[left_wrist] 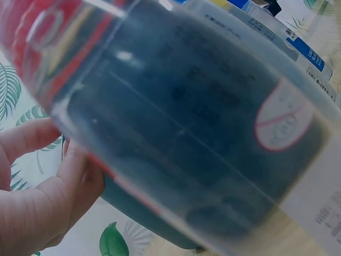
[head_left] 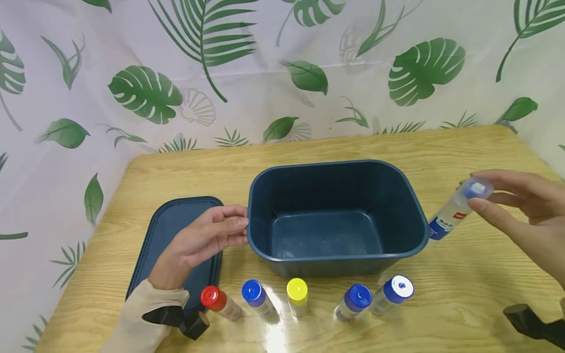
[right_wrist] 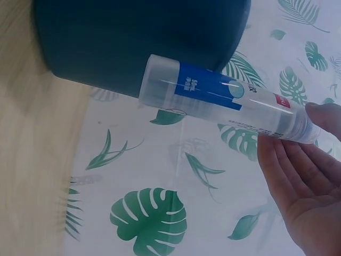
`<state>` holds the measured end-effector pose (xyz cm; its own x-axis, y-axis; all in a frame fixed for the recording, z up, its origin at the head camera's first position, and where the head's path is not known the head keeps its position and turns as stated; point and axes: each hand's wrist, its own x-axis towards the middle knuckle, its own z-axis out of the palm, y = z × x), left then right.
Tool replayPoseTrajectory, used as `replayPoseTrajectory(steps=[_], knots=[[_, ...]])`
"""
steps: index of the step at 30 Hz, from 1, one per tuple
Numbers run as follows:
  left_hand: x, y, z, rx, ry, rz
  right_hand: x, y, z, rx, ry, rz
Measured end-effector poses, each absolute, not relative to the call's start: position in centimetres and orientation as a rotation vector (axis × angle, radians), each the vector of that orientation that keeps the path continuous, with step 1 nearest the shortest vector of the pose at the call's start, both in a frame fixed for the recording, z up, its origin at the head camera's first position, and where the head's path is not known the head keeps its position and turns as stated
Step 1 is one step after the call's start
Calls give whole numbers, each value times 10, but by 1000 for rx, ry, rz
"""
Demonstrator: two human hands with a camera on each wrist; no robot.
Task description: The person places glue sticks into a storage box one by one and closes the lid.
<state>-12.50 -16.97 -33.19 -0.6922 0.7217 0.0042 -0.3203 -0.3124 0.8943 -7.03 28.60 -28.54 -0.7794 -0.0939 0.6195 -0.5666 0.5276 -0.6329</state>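
My right hand (head_left: 525, 206) pinches a clear glue bottle (head_left: 454, 208) with a blue and white label by its capped end. The bottle tilts beside the right wall of a dark blue plastic bin (head_left: 326, 267); in the right wrist view, the bottle (right_wrist: 213, 98) overlaps the bin's outer side. On the opposite side, my left hand (head_left: 207, 240) rests its fingertips against the bin's left wall, fingers relaxed. A red-capped bottle (left_wrist: 176, 122) close to the left wrist camera covers much of that view and partly hides the bin. The bin's visible floor is bare.
In front of the bin stand glue bottles with red (head_left: 220, 302), blue (head_left: 258, 299) and yellow (head_left: 297, 296) caps, then two more blue-topped ones (head_left: 353, 301). A dark blue lid (head_left: 169, 230) lies left, partly under my left arm. A leaf-printed curtain (head_left: 265, 73) hangs behind.
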Motion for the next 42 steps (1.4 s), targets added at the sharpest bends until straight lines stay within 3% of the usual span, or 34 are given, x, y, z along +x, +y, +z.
replayPoseTrajectory(steps=[27,42], knots=[[-125,-170,-334,539,1270,2039,-94,278,-245,513,-2248,1140],[-128,-170,-340,559,1253,2047,-94,244,-234,737,-2153,1300]])
